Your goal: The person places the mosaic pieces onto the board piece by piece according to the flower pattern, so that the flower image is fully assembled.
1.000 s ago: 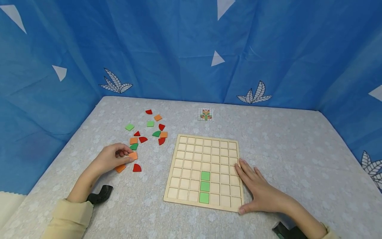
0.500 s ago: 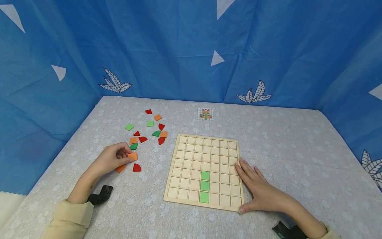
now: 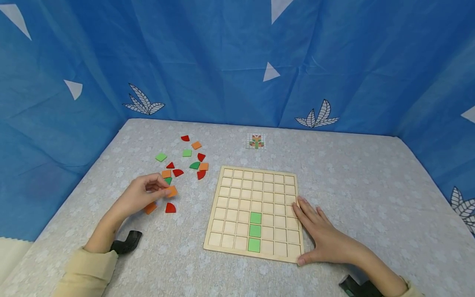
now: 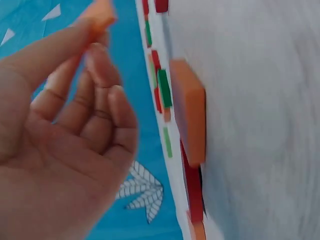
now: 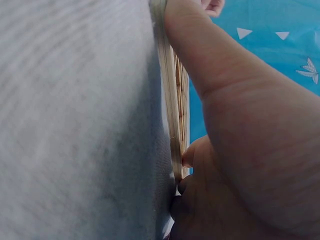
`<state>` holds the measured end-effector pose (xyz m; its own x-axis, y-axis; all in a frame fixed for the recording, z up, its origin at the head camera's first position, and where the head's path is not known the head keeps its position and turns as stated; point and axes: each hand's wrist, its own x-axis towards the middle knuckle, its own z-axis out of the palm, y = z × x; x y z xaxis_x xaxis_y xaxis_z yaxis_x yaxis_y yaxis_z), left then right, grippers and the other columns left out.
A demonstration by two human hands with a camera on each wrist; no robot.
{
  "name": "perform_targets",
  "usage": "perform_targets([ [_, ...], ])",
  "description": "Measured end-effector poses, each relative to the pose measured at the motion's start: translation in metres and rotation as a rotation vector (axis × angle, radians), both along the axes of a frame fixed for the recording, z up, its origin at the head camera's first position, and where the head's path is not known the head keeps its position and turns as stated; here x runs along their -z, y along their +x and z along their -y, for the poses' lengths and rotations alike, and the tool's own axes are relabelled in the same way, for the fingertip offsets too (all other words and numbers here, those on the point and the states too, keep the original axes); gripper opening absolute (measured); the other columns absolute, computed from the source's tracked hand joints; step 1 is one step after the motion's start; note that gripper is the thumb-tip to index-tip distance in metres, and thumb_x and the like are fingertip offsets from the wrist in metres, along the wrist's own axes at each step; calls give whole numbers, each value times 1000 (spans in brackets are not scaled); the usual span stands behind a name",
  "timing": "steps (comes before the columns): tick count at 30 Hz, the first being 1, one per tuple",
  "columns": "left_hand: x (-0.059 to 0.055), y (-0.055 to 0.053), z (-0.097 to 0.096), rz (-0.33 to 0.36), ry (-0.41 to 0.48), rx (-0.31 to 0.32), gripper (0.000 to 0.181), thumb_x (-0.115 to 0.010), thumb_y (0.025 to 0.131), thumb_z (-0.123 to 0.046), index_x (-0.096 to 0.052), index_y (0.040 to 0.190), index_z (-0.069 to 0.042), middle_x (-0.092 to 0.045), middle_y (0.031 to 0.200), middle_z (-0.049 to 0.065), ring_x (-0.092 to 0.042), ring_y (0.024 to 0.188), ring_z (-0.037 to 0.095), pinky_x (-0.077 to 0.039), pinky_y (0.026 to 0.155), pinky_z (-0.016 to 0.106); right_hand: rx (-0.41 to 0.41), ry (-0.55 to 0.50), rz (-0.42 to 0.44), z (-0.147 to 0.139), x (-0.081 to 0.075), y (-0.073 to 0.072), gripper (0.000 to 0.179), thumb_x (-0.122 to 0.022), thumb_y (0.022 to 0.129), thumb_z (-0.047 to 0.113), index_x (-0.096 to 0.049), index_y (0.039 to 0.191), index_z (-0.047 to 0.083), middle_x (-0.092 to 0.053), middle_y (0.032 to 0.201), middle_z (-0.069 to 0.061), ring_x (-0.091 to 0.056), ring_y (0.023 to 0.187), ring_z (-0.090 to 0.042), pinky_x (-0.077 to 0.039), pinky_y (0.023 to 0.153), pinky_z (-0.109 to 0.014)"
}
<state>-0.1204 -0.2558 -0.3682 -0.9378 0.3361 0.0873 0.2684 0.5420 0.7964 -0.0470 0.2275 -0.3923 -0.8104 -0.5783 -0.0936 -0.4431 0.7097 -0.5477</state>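
My left hand (image 3: 141, 194) pinches an orange square tile (image 3: 172, 191) between thumb and fingertips; in the left wrist view the tile (image 4: 102, 15) is lifted off the table. Another orange tile (image 3: 150, 208) lies under this hand and a red quarter-round tile (image 3: 170, 208) in front of it. A wooden grid board (image 3: 233, 204) lies at the middle, with three light green squares (image 3: 255, 231) in one column at its near side. My right hand (image 3: 326, 239) rests on the board's right edge, fingers spread and thumb at the near corner, as the right wrist view also shows.
Several loose red, orange and green tiles (image 3: 178, 173) are scattered to the left of the board. A small card with a gridded flower picture (image 3: 256, 141) lies beyond it. A blue curtain (image 3: 222, 62) encloses the table's back and sides.
My left hand has moved slightly right and raised the orange tile away from its spot beside the dark green piece. The right hand and the board have stayed in place.
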Motion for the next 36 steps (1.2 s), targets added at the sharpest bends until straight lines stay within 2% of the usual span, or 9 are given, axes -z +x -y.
perform_targets([
  [6,-11,5,-21,66,150,40,11,-67,87,-6,-64,95,1,-61,91,10,-62,80,21,-50,69,28,-3,-13,-3,0,0,1,126,-72,62,65,-5,150,6,6,153,-18,5,139,-32,12,106,-42],
  [11,-18,10,-43,135,217,66,12,-67,86,-6,-63,95,1,-62,91,12,-63,78,31,-52,68,34,-9,-15,3,1,0,2,125,-72,63,65,-4,150,6,6,153,-19,5,139,-32,10,106,-46],
  [15,-18,13,-60,169,235,102,10,-68,86,-7,-64,92,-1,-65,85,10,-62,76,36,-51,67,35,-7,-10,8,1,-1,1,125,-72,63,65,-4,150,6,6,153,-19,5,139,-32,9,106,-49],
  [19,-17,14,-77,174,254,161,8,-68,86,-7,-64,91,-2,-64,82,9,-62,74,38,-50,64,35,0,-8,13,1,-1,2,125,-72,63,65,-5,150,6,6,153,-19,5,139,-32,9,106,-47],
  [29,-8,18,-114,212,233,280,6,-70,85,-8,-67,89,-4,-66,82,4,-63,74,29,-49,64,27,4,-1,9,1,-1,2,126,-71,62,66,-5,150,6,6,153,-19,4,139,-32,9,106,-47],
  [36,-2,23,-128,238,236,342,5,-71,84,-5,-67,87,-3,-66,80,2,-64,72,25,-49,63,25,2,-1,5,1,-2,1,126,-71,62,66,-5,150,5,7,153,-18,5,139,-32,10,106,-44],
])
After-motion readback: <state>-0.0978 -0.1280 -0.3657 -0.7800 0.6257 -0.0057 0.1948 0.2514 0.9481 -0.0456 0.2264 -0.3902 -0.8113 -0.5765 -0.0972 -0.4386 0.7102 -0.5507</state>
